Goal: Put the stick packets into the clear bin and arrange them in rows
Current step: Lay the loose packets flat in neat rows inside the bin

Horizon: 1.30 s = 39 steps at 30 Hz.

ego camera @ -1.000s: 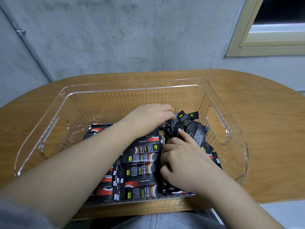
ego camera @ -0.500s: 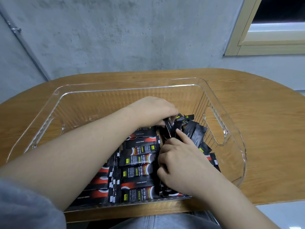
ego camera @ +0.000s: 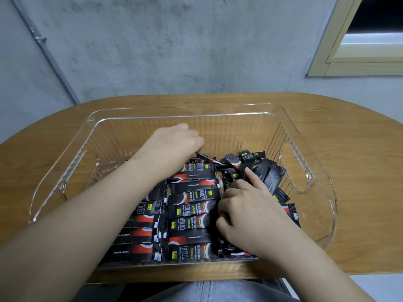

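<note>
head view, hidden: the near wall of the clear bin (ego camera: 283, 118) is masked by both forearms; the left hand's fingertips are tucked under its knuckles, and the packets beneath the right palm cannot be seen.
head view, cut off: both arms leave the lower edge; a window frame (ego camera: 357, 62) is clipped at the right.
left hand (ego camera: 174, 142): fingers curled, pinching one stick packet (ego camera: 207, 159) by its end at the far end of the middle row.
right hand (ego camera: 246, 205): forefinger straight, touching the loose heap (ego camera: 261, 171); the other fingers are bent against the row ends, and whether they hold anything i cannot tell.
stick packets (ego camera: 192, 205): all inside the bin; flat, glossy black-and-red strips with yellow marks, laid in two neat rows at left and middle, jumbled at right.
bin: transparent ribbed plastic, rounded corners, a cut-out handle on the right.
table (ego camera: 349, 171): oval, wood grain.
wall (ego camera: 174, 40): mottled grey concrete.
</note>
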Motion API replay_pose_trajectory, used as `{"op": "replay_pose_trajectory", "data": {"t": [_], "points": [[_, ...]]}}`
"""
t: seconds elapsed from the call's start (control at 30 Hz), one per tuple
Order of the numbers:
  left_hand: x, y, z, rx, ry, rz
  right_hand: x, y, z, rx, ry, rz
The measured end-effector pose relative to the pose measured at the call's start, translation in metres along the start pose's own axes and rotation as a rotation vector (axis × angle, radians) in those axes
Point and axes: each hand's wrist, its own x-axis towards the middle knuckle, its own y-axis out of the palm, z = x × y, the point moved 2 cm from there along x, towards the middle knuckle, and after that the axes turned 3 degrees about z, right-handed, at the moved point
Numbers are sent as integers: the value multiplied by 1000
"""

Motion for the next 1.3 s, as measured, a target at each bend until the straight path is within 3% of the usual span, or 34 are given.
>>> {"op": "replay_pose_trajectory", "data": {"t": [0.2, 0.37, 0.47, 0.63, 0.77, 0.93, 1.1, 1.3], "points": [[-46, -10, 4, -496, -434, 133, 0, 1, -1, 10, -7, 73], [-83, -15, -22, -819, -495, 316, 0, 1, -3, 21, 11, 152], [-86, -5, -40, -736, -464, 459, 1, -5, -2, 11, 5, 221], [-83, -2, -43, -665, -459, 516, -1, -14, -1, -13, -25, 350], [-85, -8, -34, -619, -491, 493, -6, -15, -5, 24, -21, 327], [-76, -5, -50, -549, -389, 602, -9, -15, -9, 29, -22, 308], [-69, 5, -60, -517, -350, 578, -14, -10, -15, 40, -8, 220], [-69, 8, -60, -531, -326, 592, -13, -12, -17, 67, 11, 224]]}}
